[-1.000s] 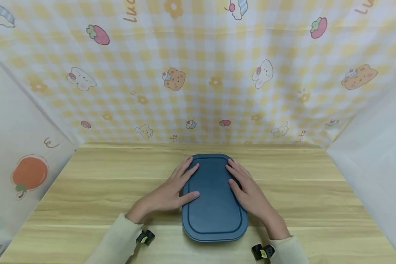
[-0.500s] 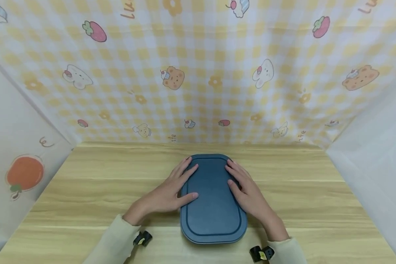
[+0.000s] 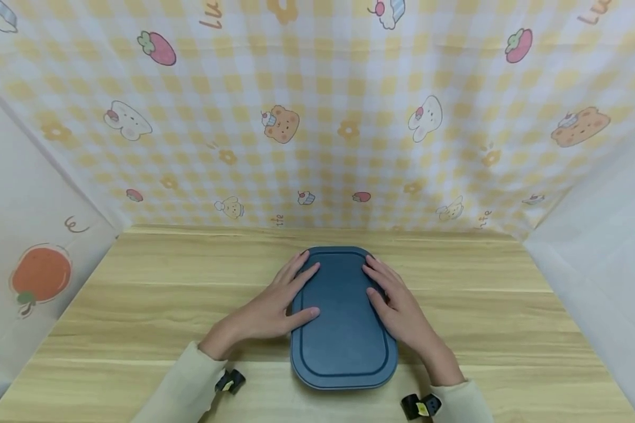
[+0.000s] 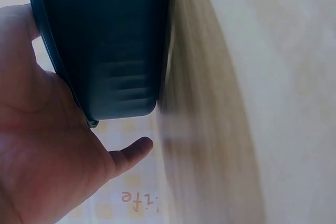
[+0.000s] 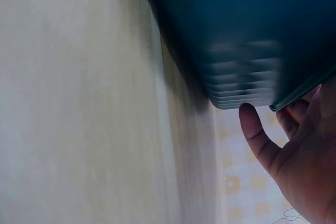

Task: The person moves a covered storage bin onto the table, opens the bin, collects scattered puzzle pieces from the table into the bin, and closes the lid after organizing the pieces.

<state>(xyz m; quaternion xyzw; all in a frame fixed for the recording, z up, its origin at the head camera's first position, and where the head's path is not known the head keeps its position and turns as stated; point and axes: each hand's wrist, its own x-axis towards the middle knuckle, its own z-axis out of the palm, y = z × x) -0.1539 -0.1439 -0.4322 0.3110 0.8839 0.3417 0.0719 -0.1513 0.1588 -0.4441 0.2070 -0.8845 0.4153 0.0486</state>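
Observation:
A dark blue rectangular box with rounded corners and a grooved lid (image 3: pixel 344 329) stands on the wooden table, its long side pointing away from me. My left hand (image 3: pixel 270 308) rests on the lid's left edge, fingers spread and fairly straight, thumb lying on top. On the opposite edge rests my right hand (image 3: pixel 402 311), its fingertips and thumb on the lid. Both wrist views show the box's ribbed side wall (image 4: pixel 121 82) beneath the lid rim, with one finger of each hand extended down near the box's far end. The lid covers whatever the box may contain.
The wooden tabletop (image 3: pixel 164 294) extends on both sides of the box. Behind it hangs a yellow checked cloth (image 3: pixel 323 117) with printed cartoons. Pale panels close off the left (image 3: pixel 26 176) and right (image 3: pixel 614 264). A small black device sits at each wrist.

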